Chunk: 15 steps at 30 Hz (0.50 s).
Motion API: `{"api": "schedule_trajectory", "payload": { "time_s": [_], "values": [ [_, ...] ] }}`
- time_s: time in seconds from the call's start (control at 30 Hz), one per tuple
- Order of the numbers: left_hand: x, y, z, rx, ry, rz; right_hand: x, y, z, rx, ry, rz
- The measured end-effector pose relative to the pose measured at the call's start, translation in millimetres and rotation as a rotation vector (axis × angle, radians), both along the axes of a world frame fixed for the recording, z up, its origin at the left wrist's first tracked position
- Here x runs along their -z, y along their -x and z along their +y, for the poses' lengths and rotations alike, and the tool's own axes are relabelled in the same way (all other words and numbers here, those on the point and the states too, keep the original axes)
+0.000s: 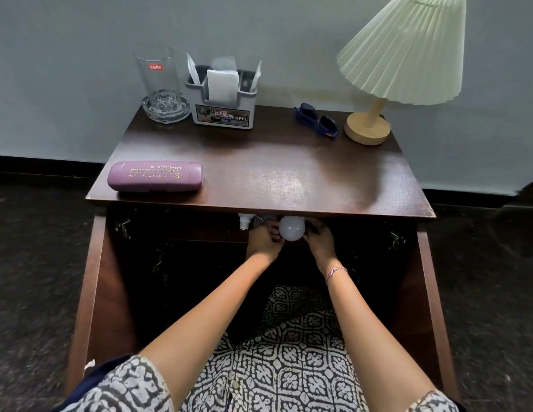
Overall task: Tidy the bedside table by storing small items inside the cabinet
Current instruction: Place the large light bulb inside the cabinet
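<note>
Fingers of both hands close around a white light bulb (292, 228), one hand on each side of it, just under the front edge of the bedside table (259, 171). The left hand (263, 239) cups the bulb's left side and the right hand (318, 237) its right, with the bulb's round end facing the camera between them. The tabletop's overhang hides the fingertips and whatever lies beyond them inside the dark cabinet (176, 257). Just left of the left hand's fingers, a small white bottle (245, 220) shows under the same edge, beside a pale object too hidden to make out.

The two cabinet doors (95, 292) stand swung wide to either side of the arms, hinges showing in the opening. A thread bracelet (335, 272) circles the right wrist.

Above the fingers, on the tabletop, a purple glasses case (155, 176) lies near the front left corner. Far beyond the hands, along the wall, stand a clear glass (156, 74) set in a glass ashtray (165, 110), a grey holder (223, 107) with white napkins, blue sunglasses (317, 120), and a lamp (387, 75) with a pleated shade at the right.
</note>
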State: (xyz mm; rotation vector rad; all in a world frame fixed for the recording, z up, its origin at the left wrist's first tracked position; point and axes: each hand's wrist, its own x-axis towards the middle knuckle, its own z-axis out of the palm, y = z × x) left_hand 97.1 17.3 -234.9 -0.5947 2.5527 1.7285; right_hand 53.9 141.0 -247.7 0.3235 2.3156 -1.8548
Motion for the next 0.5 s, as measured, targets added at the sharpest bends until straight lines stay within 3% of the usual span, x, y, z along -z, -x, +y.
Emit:
{"api": "schedule_trajectory", "payload": {
  "time_s": [0.17, 0.3, 0.5],
  "values": [
    [-2, 3, 4, 0.049, -0.005, 0.0, -7, 15, -2, -0.166, -0.177, 0.023],
    [-7, 5, 3, 0.075, 0.016, 0.011, -5, 20, 1, -0.174, -0.297, 0.03],
    [-10, 2, -2, 0.038, -0.001, -0.017, -10, 7, 4, -0.142, -0.181, 0.039]
  ]
}}
